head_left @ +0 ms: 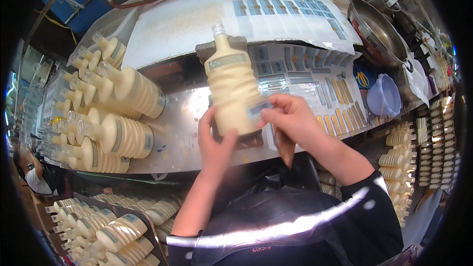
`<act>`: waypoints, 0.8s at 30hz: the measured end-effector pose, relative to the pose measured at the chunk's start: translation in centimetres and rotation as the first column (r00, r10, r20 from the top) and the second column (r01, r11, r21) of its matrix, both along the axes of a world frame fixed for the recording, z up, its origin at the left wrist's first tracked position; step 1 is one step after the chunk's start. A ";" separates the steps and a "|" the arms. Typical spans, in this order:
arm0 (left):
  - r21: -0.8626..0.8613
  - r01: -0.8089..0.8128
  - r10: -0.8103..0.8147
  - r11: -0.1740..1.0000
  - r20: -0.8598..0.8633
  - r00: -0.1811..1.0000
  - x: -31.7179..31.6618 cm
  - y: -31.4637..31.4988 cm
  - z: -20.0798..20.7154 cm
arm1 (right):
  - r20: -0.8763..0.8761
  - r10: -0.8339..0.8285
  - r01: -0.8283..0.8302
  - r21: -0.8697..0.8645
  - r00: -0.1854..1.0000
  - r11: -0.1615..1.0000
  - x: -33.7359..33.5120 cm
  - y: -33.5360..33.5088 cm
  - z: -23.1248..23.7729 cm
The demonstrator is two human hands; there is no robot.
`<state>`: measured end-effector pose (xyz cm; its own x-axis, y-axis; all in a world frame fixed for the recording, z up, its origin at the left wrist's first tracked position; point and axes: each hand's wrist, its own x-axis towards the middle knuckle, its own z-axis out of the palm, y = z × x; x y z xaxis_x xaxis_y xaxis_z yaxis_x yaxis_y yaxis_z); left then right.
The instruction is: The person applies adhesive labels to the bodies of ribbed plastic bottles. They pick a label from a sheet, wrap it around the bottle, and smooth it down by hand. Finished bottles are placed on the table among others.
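A cream, ribbed bottle [231,76] with a clear neck lies on a dark padded rest [239,43] in front of me, its neck pointing away. A grey band label goes round its shoulder. My left hand [216,135] grips the bottle's lower left side near the base, thumb against the bottom end. My right hand [291,117] pinches a small blue label [259,110] between thumb and fingertips, held against the bottle's lower right side. Whether it is stuck down, I cannot tell. A brown, pointed flat piece [285,149] shows below my right hand; whether I hold it is hidden.
Similar bottles [133,91] lie stacked at the table's left. Sheets of blue labels [281,7] and gold strips [340,91] lie at the back and right. A lilac bucket [384,96] and a metal pan [377,29] stand right. More bottles [120,231] fill the lower left.
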<state>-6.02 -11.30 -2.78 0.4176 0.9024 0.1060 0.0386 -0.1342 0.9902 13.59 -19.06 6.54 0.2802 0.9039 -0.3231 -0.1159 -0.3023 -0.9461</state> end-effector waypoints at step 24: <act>-0.150 -0.045 0.077 0.988 0.213 0.974 1.6 0.8 -0.7 | 0.573 -0.103 0.120 0.008 0.813 0.993 -2.3 0.6 -2.4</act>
<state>-4.44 -10.51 -3.45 0.3424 0.9379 0.0555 -0.1759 0.0060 0.9844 11.32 -18.47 4.11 0.5202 0.8485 -0.0974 0.4083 -0.3473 -0.8442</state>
